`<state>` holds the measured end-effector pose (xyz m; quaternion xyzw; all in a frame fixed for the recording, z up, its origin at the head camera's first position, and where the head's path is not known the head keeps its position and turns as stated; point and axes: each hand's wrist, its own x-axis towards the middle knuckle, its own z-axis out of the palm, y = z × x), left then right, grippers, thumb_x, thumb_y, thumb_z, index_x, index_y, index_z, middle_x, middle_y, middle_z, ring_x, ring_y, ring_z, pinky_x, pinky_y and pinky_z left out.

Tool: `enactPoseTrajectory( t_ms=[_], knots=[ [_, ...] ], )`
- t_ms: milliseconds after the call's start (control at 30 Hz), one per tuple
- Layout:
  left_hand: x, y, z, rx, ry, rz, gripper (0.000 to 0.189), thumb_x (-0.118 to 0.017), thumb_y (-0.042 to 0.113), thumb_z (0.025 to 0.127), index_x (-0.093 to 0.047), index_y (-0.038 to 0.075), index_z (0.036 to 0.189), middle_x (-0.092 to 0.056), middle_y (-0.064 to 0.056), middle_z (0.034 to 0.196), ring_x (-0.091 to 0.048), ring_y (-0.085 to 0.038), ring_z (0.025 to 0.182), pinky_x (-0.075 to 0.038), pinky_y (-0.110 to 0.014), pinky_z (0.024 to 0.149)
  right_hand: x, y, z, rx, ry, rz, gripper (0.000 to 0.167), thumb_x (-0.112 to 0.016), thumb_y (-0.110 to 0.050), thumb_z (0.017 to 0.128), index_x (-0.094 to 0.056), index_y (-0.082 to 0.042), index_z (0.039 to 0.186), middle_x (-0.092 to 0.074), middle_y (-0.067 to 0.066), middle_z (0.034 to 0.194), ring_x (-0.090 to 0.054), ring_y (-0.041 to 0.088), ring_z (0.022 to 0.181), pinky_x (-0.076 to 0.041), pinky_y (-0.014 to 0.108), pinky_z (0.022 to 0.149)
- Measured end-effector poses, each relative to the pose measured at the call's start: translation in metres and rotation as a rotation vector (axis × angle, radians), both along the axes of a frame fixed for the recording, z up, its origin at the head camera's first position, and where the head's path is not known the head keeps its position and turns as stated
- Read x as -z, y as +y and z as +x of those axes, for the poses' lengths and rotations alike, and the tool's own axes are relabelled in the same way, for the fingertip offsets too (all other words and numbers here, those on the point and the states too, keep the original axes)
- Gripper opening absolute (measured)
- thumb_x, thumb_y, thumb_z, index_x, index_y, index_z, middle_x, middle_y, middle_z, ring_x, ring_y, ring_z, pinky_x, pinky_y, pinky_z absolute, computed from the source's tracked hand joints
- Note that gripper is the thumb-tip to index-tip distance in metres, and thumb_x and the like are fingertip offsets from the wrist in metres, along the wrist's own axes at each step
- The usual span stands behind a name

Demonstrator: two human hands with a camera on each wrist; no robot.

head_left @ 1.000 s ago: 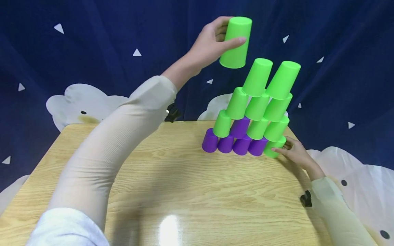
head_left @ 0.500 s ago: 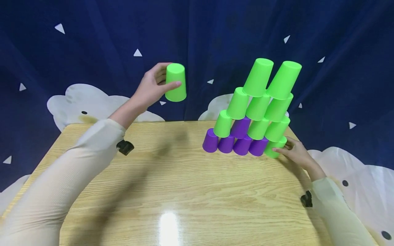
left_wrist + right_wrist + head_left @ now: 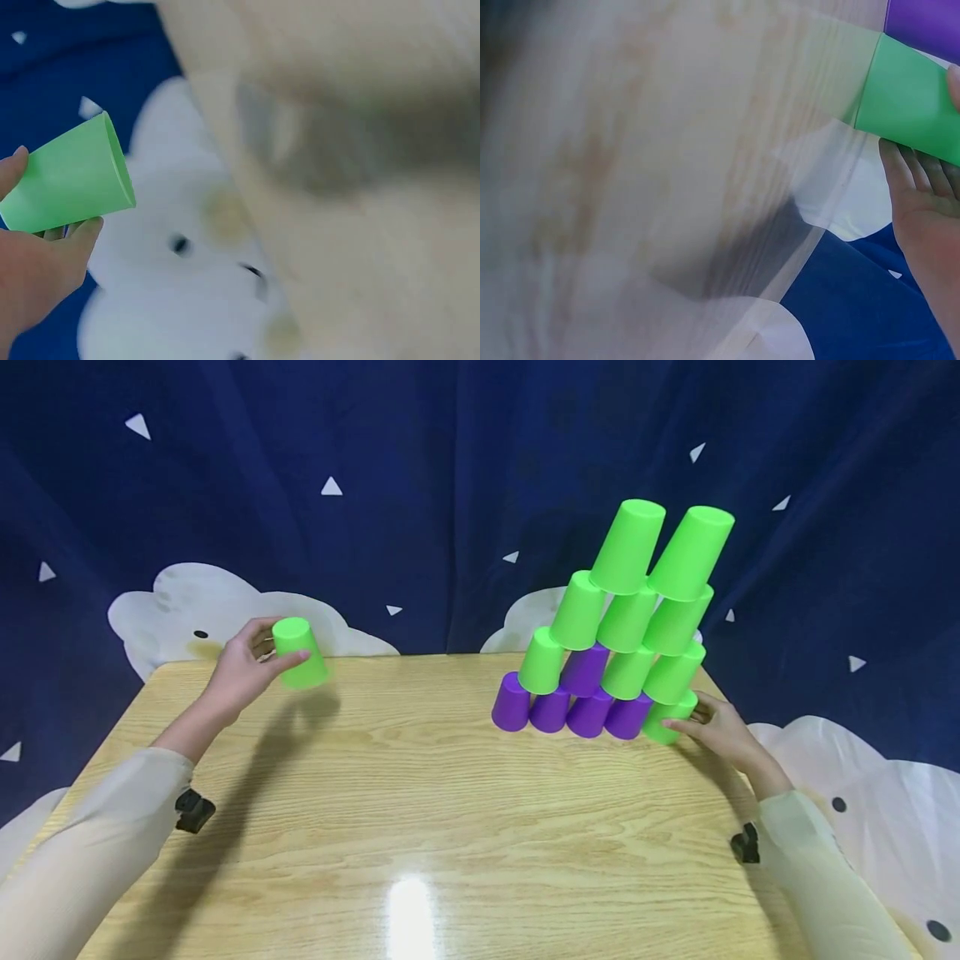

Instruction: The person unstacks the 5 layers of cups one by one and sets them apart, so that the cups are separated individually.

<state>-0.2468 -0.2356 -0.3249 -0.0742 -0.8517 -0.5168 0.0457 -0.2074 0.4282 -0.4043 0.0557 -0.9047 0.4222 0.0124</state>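
Observation:
My left hand (image 3: pixel 243 672) grips an upside-down green plastic cup (image 3: pixel 300 653), thumb on its near side and fingers behind. This cup hovers close over the back left of the table, its shadow just below. In the left wrist view its open rim (image 3: pixel 120 161) points toward the tabletop. At the right, my right hand (image 3: pixel 723 735) holds the green cup (image 3: pixel 666 720) at the right end of a cup pyramid's bottom row. Purple cups (image 3: pixel 587 714) make up the rest of that row. Two green cups (image 3: pixel 628 547) stand side by side on top, both upside down.
The wooden table (image 3: pixel 450 810) ends at a dark blue curtain (image 3: pixel 390 485) with white triangles and cloud shapes. A black wrist camera (image 3: pixel 195 811) sits on the left sleeve and another camera (image 3: pixel 746 843) on the right. The pyramid stands near the table's back right edge.
My left hand has carried the green cup from high beside the pyramid's top, left and down to the table's back left. The right hand and the stacked cups have stayed put.

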Motion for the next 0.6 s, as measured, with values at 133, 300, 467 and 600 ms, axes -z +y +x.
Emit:
enactPoseTrajectory(
  t_ms=[133,300,467,600],
  knots=[
    [0.021,-0.032,0.002,-0.055,-0.024,-0.033,0.074,-0.066,0.029,0.096,-0.026,-0.001,0.150,-0.035,-0.024,0.147,-0.034,-0.044,0.137,-0.036,-0.056,0.109,-0.002,0.000,0.001,0.008,-0.008,0.010,0.067,-0.071,-0.026,0.093,-0.041,0.005,0.144,-0.057,0.024,0.127,-0.057,-0.012,0.096,-0.053,0.013,0.076],
    [0.046,-0.064,0.007,-0.104,-0.045,-0.080,0.074,-0.064,0.029,0.096,-0.025,-0.006,0.148,-0.031,-0.028,0.148,-0.032,-0.047,0.137,-0.037,-0.051,0.110,-0.002,0.000,0.001,0.003,-0.008,0.002,0.066,-0.071,-0.025,0.093,-0.042,0.005,0.144,-0.062,0.014,0.121,-0.059,-0.009,0.095,-0.054,0.017,0.076],
    [0.063,-0.083,0.011,-0.137,-0.082,-0.106,0.076,-0.065,0.030,0.096,-0.023,-0.006,0.149,-0.029,-0.031,0.149,-0.030,-0.049,0.137,-0.041,-0.026,0.107,-0.001,-0.001,0.001,-0.007,0.001,-0.017,0.065,-0.071,-0.023,0.092,-0.043,0.006,0.142,-0.065,0.004,0.115,-0.061,-0.007,0.095,-0.055,0.018,0.075],
    [0.071,-0.091,0.011,-0.133,-0.105,-0.103,0.078,-0.064,0.029,0.096,-0.020,-0.008,0.150,-0.025,-0.033,0.150,-0.028,-0.050,0.137,-0.042,-0.016,0.101,0.000,-0.001,0.001,-0.008,0.006,-0.024,0.063,-0.072,-0.022,0.092,-0.044,0.008,0.140,-0.066,0.002,0.114,-0.061,-0.006,0.095,-0.055,0.017,0.075]
  ],
)
